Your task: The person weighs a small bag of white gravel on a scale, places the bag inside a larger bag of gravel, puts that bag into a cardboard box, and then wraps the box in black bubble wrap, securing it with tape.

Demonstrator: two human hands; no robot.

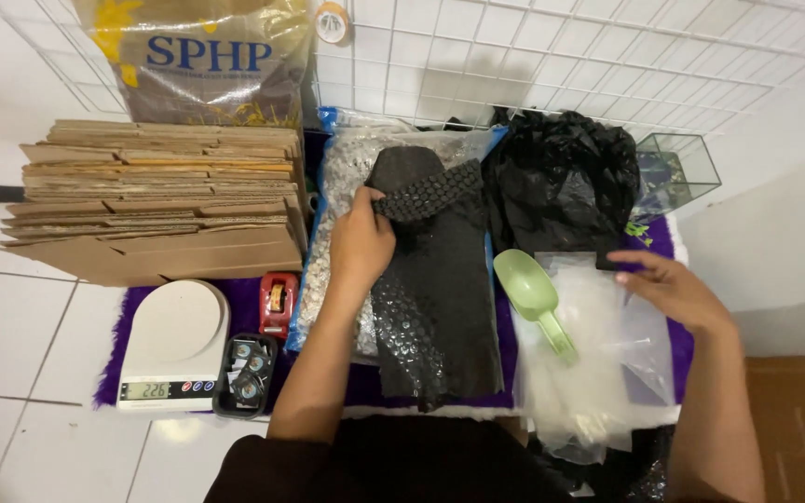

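A strip of black bubble wrap [421, 191] is pinched by the left hand [358, 244]; clear plastic bags [598, 363] are touched by the spread right hand [673, 289], a green scoop [535, 298] lying on them.

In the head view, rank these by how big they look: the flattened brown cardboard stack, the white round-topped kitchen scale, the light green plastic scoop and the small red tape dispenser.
1. Flattened brown cardboard stack
2. White round-topped kitchen scale
3. Light green plastic scoop
4. Small red tape dispenser

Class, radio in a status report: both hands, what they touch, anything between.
Left hand grips black bubble-wrap strip. Right hand rests on clear plastic bags. Pale green plastic scoop lies between.
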